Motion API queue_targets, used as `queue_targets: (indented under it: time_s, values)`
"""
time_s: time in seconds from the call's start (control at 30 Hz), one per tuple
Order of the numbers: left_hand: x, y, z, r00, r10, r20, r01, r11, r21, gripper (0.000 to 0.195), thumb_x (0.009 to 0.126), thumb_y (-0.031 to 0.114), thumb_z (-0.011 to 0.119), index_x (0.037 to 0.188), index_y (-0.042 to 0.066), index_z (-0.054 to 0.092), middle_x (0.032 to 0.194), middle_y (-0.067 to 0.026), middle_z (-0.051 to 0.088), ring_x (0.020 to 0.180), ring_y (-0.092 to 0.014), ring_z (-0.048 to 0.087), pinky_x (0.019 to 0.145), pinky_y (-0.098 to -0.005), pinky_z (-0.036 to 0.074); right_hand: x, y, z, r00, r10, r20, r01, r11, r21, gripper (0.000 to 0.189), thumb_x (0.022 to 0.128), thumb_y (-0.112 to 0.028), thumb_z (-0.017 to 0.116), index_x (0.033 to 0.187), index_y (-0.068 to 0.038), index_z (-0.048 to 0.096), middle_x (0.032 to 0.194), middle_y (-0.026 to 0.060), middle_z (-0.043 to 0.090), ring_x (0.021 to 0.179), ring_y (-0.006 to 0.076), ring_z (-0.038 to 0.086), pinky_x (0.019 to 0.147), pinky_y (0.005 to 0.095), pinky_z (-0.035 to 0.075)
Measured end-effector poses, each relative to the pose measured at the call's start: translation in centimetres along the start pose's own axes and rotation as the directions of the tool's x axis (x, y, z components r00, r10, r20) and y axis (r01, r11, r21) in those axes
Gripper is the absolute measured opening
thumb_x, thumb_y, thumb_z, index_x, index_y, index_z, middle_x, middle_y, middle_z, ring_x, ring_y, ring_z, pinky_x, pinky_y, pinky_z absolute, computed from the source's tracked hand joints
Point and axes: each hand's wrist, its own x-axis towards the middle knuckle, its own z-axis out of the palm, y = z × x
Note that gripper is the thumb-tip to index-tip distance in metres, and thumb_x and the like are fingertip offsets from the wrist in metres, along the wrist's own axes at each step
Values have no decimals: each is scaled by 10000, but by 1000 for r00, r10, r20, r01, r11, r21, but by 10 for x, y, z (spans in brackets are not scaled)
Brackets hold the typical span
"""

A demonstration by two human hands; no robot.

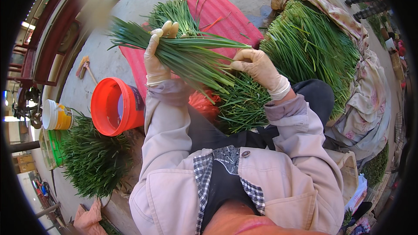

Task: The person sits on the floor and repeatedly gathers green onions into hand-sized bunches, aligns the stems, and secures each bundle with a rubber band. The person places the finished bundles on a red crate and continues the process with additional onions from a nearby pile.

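A loose bunch of long green Chinese chives (189, 50) lies across my gloved left hand (158, 52), whose fingers are wrapped around it. The leafy tips point to the upper left and the pale stem ends fan out to the right. My right hand (256, 65), gloved as well, pinches a few stem ends between thumb and fingers. Below the hands, loose chive leaves (243, 104) pile up in front of my lap beside a red plastic bag (205, 104). Beyond the held bunch, another chive bundle (174, 14) rests on a pink-red woven cloth (225, 16).
To the right, a large chive heap (310, 42) is bordered by a floral cloth (369, 81). An orange-red bucket (114, 104), a white-and-yellow pail (57, 116) and more chives (94, 153) stand left. A brush (85, 67) lies on the floor. Another person's legs (367, 5) show at upper right.
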Motion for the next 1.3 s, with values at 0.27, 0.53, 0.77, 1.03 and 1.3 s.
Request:
queue_targets:
  time_s: [0.27,0.53,0.77,1.03,1.3]
  values:
    - [1,25,-7,985,120,-125,-128,990,-53,231,939,198,544,1098,64,645,1227,-139,617,1196,-304,549,969,-564,451,-65,19,-51,979,205,19,-205,978,45,198,819,-211,675,842,-15,666,759,13,594,689,106,538,634,246,421]
    - [-6,27,2,991,62,-116,-86,973,-214,249,968,212,497,1111,67,640,1237,-102,618,1193,-284,556,970,-540,465,-51,34,-32,998,12,-67,-30,963,-267,322,849,-208,667,1106,-14,648,994,132,676,923,219,643,844,305,488]
    - [-5,11,4,988,43,-145,-64,987,-146,257,970,226,493,1088,61,650,1255,-119,603,1207,-311,541,978,-556,451,5,8,28,986,167,12,-147,831,536,184,863,-139,693,971,7,673,850,31,672,765,74,615,677,243,499]
    - [-12,75,-41,933,282,-224,-318,937,-146,346,969,263,475,1191,32,609,1247,-121,607,1185,-280,553,1027,-510,419,-25,44,-32,994,105,34,-105,994,3,211,838,-210,641,869,-11,708,804,69,706,777,148,653,729,292,502]
    - [-19,79,-64,862,204,-464,-143,976,163,396,982,287,403,1249,53,578,1286,-151,573,1200,-352,526,1003,-607,404,-15,63,-16,984,144,103,-63,828,-557,429,861,-415,618,1083,-50,665,979,141,691,932,295,656,836,362,511]
